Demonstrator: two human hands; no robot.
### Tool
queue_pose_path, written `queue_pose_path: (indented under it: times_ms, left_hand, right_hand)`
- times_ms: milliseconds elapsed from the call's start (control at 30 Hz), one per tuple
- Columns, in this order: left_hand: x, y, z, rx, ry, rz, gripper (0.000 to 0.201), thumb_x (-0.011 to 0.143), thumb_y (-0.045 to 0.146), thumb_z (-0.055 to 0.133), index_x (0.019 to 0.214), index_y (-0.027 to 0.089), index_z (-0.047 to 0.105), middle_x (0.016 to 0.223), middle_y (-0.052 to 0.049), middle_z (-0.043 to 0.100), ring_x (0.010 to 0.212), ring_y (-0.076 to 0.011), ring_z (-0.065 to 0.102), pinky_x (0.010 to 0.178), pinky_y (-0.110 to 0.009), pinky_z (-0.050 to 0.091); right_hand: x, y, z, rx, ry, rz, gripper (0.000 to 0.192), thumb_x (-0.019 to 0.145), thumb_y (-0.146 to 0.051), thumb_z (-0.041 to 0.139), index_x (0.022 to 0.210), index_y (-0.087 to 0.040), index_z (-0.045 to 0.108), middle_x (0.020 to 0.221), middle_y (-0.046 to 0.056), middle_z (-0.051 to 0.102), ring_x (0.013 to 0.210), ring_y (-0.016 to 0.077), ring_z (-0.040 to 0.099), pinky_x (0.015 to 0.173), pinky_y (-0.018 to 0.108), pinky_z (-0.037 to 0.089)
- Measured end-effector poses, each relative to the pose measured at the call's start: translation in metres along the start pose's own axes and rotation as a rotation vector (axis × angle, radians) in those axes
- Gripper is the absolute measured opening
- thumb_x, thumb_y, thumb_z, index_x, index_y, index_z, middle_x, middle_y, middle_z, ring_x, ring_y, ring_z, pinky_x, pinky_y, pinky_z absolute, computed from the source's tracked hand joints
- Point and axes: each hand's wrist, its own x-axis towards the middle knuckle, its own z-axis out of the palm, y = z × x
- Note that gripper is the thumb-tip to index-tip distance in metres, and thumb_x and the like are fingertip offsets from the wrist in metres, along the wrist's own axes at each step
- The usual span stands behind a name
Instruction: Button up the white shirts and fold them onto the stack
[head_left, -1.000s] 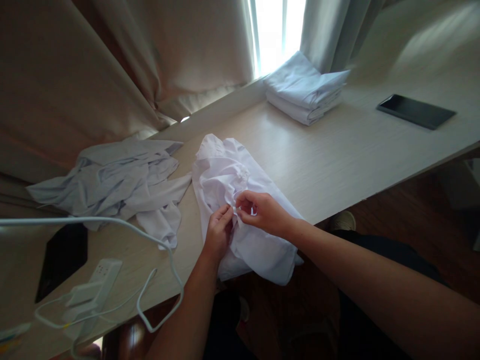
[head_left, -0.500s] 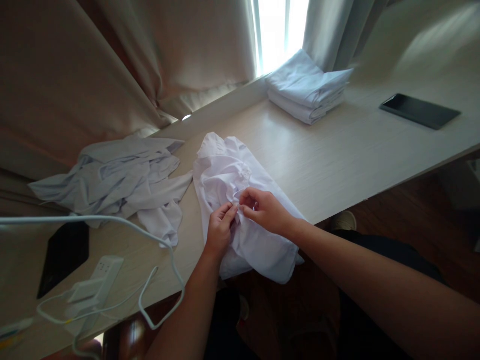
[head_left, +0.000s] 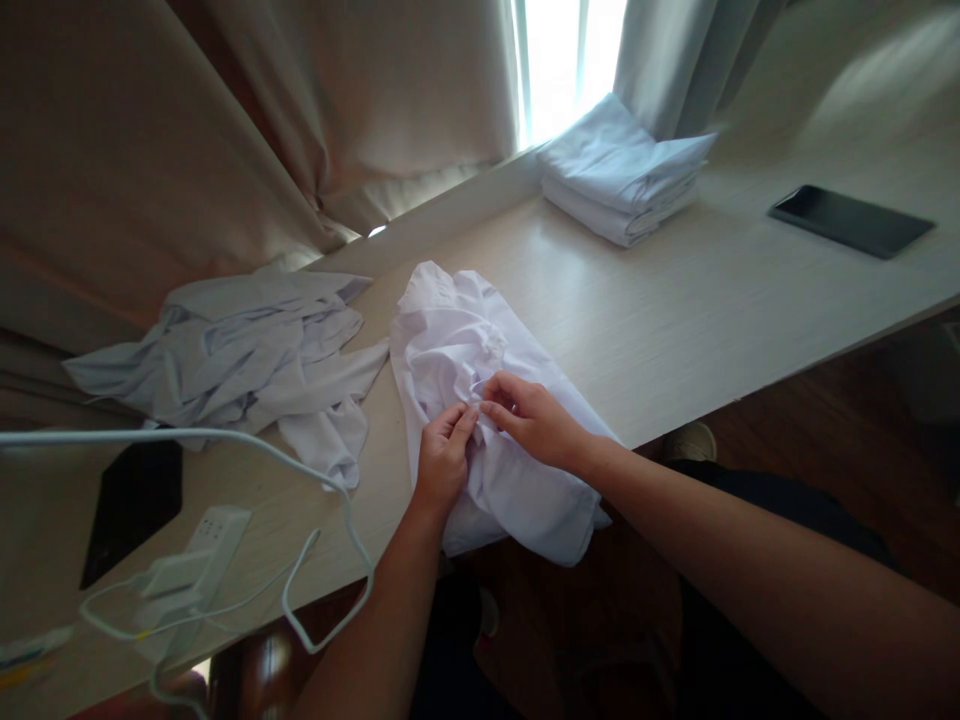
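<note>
A crumpled white garment (head_left: 465, 370) is spread over the near edge of the pale wooden surface (head_left: 675, 310), with its lower part hanging off the edge. It is pinched by both hands at one spot near its middle. The left hand (head_left: 441, 462) is seen with thumb and forefinger closed in a grip on a small fold of the cloth, and the right hand (head_left: 529, 420) is clenched on the same fold from the right, the fingertips of the two hands almost touching. What exactly lies between the fingers cannot be told.

To the left, a loose heap of pale garments (head_left: 232, 350) is laid against the curtain (head_left: 225, 150). At the far side, a folded stack of white cloth (head_left: 622, 170) is set by the window. A dark phone (head_left: 851, 220) is placed at the far right. At the near left, a white power strip (head_left: 196, 560) with its cable (head_left: 300, 470) and a black flat object (head_left: 131, 500) are seen.
</note>
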Motion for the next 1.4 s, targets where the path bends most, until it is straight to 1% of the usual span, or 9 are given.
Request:
queue_pose_path:
  times_ms: [133,333,567,767,900,1033,1133,1267,1400]
  left_hand:
    - [0.0,0.002,0.001,0.021,0.013,0.016,0.026,0.086,0.042,0.065,0.078,0.017,0.061,0.066,0.003,0.047,0.057,-0.0078,0.039,0.052,-0.02,0.032]
    - [-0.001,0.005,0.003,0.061,0.032,0.016,0.027,0.086,0.042,0.065,0.076,0.017,0.061,0.064,0.004,0.046,0.054,-0.0078,0.036,0.051,-0.02,0.03]
    - [-0.002,0.01,0.006,0.089,0.028,0.03,0.029,0.085,0.044,0.066,0.074,0.017,0.061,0.064,0.003,0.047,0.056,-0.0093,0.038,0.052,-0.021,0.03]
    - [-0.003,0.011,0.007,0.141,0.035,0.06,0.03,0.086,0.045,0.064,0.074,0.017,0.061,0.063,0.003,0.047,0.057,-0.0096,0.038,0.052,-0.022,0.03]
    - [-0.004,0.011,0.007,0.139,0.034,0.048,0.031,0.087,0.045,0.064,0.075,0.017,0.061,0.061,0.004,0.044,0.054,-0.0085,0.035,0.05,-0.022,0.026]
    - [-0.003,0.01,0.005,0.074,0.039,0.035,0.029,0.087,0.044,0.064,0.076,0.018,0.059,0.061,0.005,0.041,0.053,-0.0078,0.033,0.049,-0.021,0.026]
    - [-0.001,0.011,0.001,0.019,0.047,0.046,0.025,0.085,0.042,0.067,0.081,0.018,0.06,0.067,0.004,0.049,0.057,-0.0082,0.039,0.054,-0.02,0.032]
    - [0.0,0.013,-0.001,-0.046,0.061,0.064,0.024,0.082,0.039,0.071,0.079,0.018,0.061,0.073,0.002,0.055,0.066,-0.0101,0.048,0.064,-0.02,0.039]
    - [-0.001,0.016,-0.001,-0.136,0.081,0.051,0.026,0.079,0.041,0.073,0.08,0.018,0.06,0.076,0.001,0.057,0.07,-0.0111,0.052,0.068,-0.021,0.042]
  right_hand:
    - [0.0,-0.001,0.0,0.006,0.0,-0.01,0.011,0.094,-0.029,0.051,0.088,-0.021,0.055,0.072,-0.003,0.055,0.067,0.0131,0.051,0.064,0.027,0.037]
    - [-0.002,-0.001,-0.001,0.029,-0.013,-0.013,0.009,0.095,-0.028,0.05,0.089,-0.021,0.053,0.073,-0.003,0.054,0.069,0.0135,0.052,0.066,0.027,0.038]
    - [-0.001,-0.001,-0.001,0.036,-0.026,-0.017,0.006,0.094,-0.027,0.048,0.094,-0.022,0.051,0.075,-0.003,0.053,0.069,0.0137,0.051,0.067,0.027,0.038]
    - [-0.001,0.002,0.002,0.094,-0.019,-0.026,0.003,0.094,-0.024,0.047,0.093,-0.022,0.049,0.075,-0.004,0.05,0.068,0.0125,0.049,0.066,0.027,0.038]
    - [0.0,0.006,0.005,0.171,-0.041,0.013,0.003,0.094,-0.025,0.048,0.093,-0.022,0.048,0.073,-0.005,0.048,0.064,0.0117,0.048,0.062,0.026,0.038]
    - [0.002,0.007,0.006,0.268,-0.032,0.075,0.008,0.095,-0.03,0.05,0.094,-0.022,0.047,0.072,-0.006,0.05,0.064,0.0116,0.051,0.063,0.026,0.041]
    - [0.002,0.005,0.005,0.272,-0.053,0.103,0.017,0.097,-0.036,0.048,0.09,-0.021,0.049,0.072,-0.004,0.053,0.066,0.0122,0.053,0.066,0.027,0.041]
    - [0.0,0.002,0.005,0.205,-0.153,0.09,0.031,0.098,-0.039,0.045,0.075,-0.019,0.05,0.071,-0.003,0.053,0.066,0.0122,0.049,0.064,0.027,0.038]
    - [0.0,0.001,0.007,0.237,-0.152,0.064,0.029,0.097,-0.037,0.048,0.073,-0.02,0.048,0.069,-0.003,0.05,0.066,0.0117,0.046,0.063,0.026,0.036]
